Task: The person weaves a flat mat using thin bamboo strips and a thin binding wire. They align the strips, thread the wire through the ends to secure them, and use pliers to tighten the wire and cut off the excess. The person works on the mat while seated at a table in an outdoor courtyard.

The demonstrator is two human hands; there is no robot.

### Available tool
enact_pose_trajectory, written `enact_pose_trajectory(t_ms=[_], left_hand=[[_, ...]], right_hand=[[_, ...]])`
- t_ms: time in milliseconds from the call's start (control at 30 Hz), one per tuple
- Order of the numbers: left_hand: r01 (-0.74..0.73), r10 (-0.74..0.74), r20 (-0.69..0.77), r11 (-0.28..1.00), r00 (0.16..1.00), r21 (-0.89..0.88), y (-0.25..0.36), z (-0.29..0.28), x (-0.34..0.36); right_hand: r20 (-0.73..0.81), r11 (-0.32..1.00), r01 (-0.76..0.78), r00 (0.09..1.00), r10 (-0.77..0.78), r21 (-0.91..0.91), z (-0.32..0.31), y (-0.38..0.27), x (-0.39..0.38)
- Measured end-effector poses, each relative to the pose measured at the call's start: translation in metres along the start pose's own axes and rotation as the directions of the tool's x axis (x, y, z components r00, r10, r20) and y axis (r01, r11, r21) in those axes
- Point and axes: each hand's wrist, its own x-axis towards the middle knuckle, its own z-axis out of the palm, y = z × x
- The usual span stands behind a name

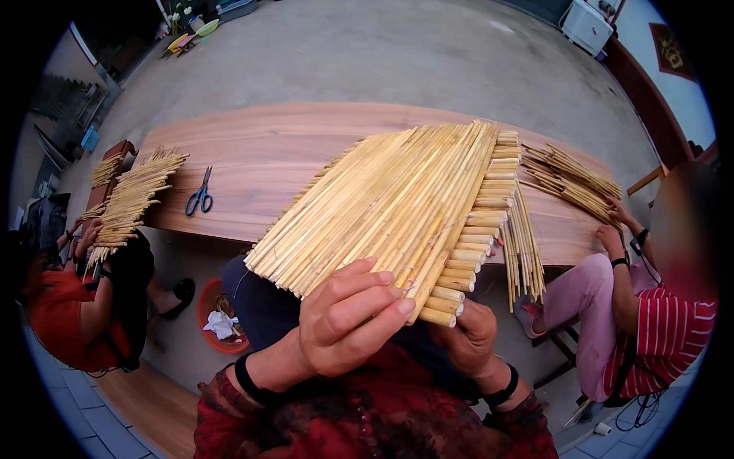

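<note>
A thick mat of straw-coloured stalks [375, 203] lies tilted across my lap and the table edge. It has two layers, and the lower stalks stick out crosswise along its right side. Thin thread shows near that side. My left hand [353, 315] grips the near edge, its fingers laid over the top stalks close to the corner. With my right hand [468, 336] I hold the same corner from the right and below, under the protruding stalk ends; most of those fingers are hidden by the mat.
Blue-handled scissors [200, 195] lie on the wooden table [252, 134]. Loose stalks [524, 256] hang over its edge at right. A person at left [76, 306] holds a smaller stalk mat [138, 195]; another at right [650, 321] touches a stalk bundle [573, 180]. An orange basin [210, 314] stands below.
</note>
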Motion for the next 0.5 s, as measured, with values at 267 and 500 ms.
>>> enact_pose_trajectory(t_ms=[267,500], left_hand=[[-0.017,0.016,-0.054,0.999,0.998,-0.027,-0.007,0.004,0.004],[-0.055,0.055,-0.024,0.998,0.998,0.011,-0.007,0.000,0.011]], right_hand=[[-0.020,0.999,0.026,0.999,-0.025,0.043,0.001,0.005,0.006],[-0.020,0.988,0.030,0.999,-0.027,0.148,0.004,0.009,0.010]])
